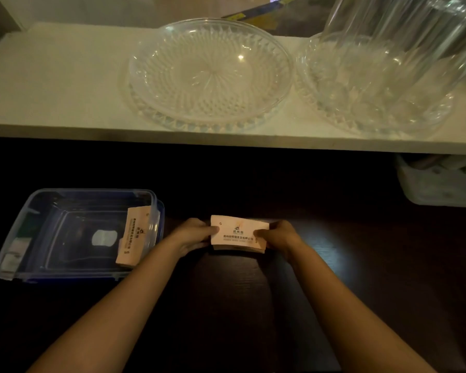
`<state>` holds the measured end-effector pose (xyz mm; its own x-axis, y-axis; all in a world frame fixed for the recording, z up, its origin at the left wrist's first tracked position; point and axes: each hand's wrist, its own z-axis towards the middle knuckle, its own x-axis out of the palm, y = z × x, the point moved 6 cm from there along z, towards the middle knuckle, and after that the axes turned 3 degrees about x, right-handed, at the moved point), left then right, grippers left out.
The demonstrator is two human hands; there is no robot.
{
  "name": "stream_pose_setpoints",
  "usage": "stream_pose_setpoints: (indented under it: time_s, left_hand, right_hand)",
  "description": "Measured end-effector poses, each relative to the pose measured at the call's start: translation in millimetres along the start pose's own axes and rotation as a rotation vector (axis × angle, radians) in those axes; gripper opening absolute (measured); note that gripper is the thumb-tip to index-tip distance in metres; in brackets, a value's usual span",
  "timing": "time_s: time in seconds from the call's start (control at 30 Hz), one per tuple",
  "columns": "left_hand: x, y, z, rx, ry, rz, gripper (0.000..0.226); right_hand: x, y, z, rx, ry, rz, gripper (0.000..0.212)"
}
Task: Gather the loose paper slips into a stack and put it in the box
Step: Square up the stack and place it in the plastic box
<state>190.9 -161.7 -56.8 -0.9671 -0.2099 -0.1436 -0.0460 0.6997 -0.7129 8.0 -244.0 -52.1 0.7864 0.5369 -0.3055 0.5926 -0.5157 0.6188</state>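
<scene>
A stack of pale pink paper slips (238, 234) with dark print rests on edge on the dark table, held between both hands. My left hand (194, 235) pinches its left end and my right hand (279, 235) pinches its right end. To the left stands a clear blue plastic box (38, 211), open on top. Another bundle of pink slips (133, 236) leans inside the box against its right wall.
A white shelf (51, 84) runs above the table's far side. It carries a cut-glass dish (210, 74), a second glass dish (374, 103) and a tall ribbed glass vessel (404, 44). A whitish container (439, 184) sits under the shelf at right.
</scene>
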Motion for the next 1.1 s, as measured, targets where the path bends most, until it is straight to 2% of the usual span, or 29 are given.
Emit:
stream_pose_setpoints:
  time_s: [0.17,0.23,0.33,0.4,0.47,0.53,0.6,0.73,0.93,1.03,1.1]
  left_hand:
    - [-1,8,-3,0.012,0.105,-0.064,0.031]
    - [-2,11,-8,0.076,0.121,0.000,0.032]
    - [-8,14,-18,0.311,0.069,0.195,0.054]
    - [-7,19,-27,0.407,0.093,0.208,0.063]
    - [-1,23,-36,0.479,0.134,0.298,0.078]
    - [7,26,-40,0.580,0.129,0.515,0.086]
    - [16,28,-42,0.653,0.070,0.719,0.083]
    - [25,34,-46,0.646,-0.051,0.860,0.080]
    - [21,32,-48,0.625,0.076,0.758,0.087]
    - [19,28,-55,0.750,-0.025,0.914,0.085]
    - [22,29,-58,0.784,-0.056,0.913,0.085]
  right_hand:
    - [-4,-12,-1,0.033,0.107,0.039,0.026]
    - [-6,-16,-5,-0.038,0.127,0.005,0.026]
    - [-10,-20,-15,-0.287,0.088,-0.043,0.037]
    - [-11,-24,-24,-0.465,0.052,-0.098,0.048]
    - [-12,-26,-35,-0.646,-0.015,-0.259,0.055]
    - [-8,-33,-39,-0.787,-0.050,-0.414,0.068]
    - [2,-44,-38,-0.813,-0.061,-0.523,0.073]
    - [18,-58,-38,-0.772,-0.119,-0.611,0.071]
    - [15,-57,-40,-0.797,-0.140,-0.602,0.074]
    - [15,-58,-44,-0.804,-0.203,-0.642,0.073]
    - [16,-59,-45,-0.785,-0.218,-0.638,0.073]
